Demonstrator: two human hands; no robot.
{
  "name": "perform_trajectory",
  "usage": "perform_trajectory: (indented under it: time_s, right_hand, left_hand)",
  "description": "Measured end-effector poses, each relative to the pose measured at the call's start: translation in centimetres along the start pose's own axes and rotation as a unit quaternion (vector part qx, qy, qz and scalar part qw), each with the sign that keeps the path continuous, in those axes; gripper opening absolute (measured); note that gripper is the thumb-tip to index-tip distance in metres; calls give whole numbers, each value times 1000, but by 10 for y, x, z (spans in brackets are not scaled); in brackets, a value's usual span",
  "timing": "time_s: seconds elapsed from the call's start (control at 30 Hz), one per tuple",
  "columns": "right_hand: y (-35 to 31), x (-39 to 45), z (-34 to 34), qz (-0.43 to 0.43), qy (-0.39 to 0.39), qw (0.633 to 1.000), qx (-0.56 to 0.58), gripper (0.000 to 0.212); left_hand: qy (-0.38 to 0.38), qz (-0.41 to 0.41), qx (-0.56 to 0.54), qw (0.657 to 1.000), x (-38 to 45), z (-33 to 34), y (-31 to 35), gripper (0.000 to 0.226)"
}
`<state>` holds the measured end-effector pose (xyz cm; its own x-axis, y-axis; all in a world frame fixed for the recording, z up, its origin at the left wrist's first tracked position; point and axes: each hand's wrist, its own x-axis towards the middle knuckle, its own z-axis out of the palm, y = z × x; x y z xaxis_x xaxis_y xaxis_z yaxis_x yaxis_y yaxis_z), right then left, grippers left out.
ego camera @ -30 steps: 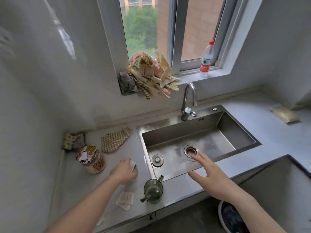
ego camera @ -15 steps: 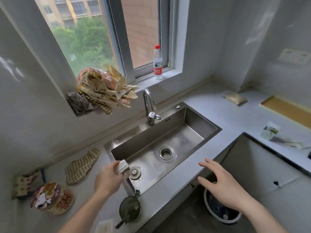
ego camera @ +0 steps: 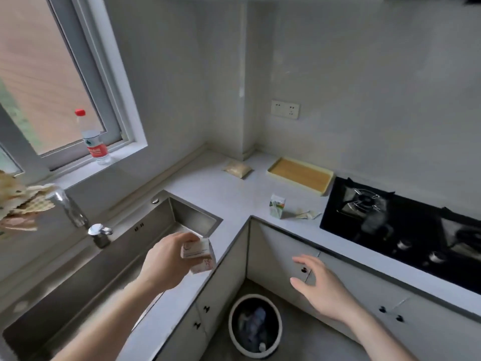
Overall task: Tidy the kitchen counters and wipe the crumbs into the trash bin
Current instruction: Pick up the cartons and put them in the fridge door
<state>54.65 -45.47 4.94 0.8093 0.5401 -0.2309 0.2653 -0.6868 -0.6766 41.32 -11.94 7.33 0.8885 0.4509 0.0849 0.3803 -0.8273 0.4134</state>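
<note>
The small carton (ego camera: pixel 199 254) sits pinched in the left hand (ego camera: pixel 166 259), held above the counter edge (ego camera: pixel 192 285) beside the sink (ego camera: pixel 156 230). The right hand (ego camera: pixel 321 290) hangs with fingers spread and holds nothing, out in front of the cabinet doors (ego camera: pixel 286 246). The trash bin (ego camera: pixel 255 325) stands on the floor below, between the two hands. To do this well, I'd carry the carton squarely over the bin's mouth before letting go, low enough that it can't bounce off the rim

2 cartons (ego camera: pixel 199 252) (ego camera: pixel 277 209), 1 bottle (ego camera: pixel 95 143), 1 trash bin (ego camera: pixel 255 325), 1 tray (ego camera: pixel 300 175), 2 hands (ego camera: pixel 166 259) (ego camera: pixel 321 290)
</note>
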Motion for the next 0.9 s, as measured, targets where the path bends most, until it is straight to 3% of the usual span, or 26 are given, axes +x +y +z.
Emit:
perform_trajectory:
  time_s: [0.37, 0.7, 0.9]
  right_hand:
    - [71, 90, -38, 91, 63, 994, 21, 54]
    - [58, 288, -35, 162, 30, 984, -64, 74]
    - [47, 385, -11, 182, 10, 975, -124, 76]
  left_hand:
    - [-60, 60, 2, 996, 159, 54, 80, 32]
    - [-101, 91, -11, 991, 288, 90, 52, 34]
    - [-113, 103, -32, 988, 337, 103, 32, 36]
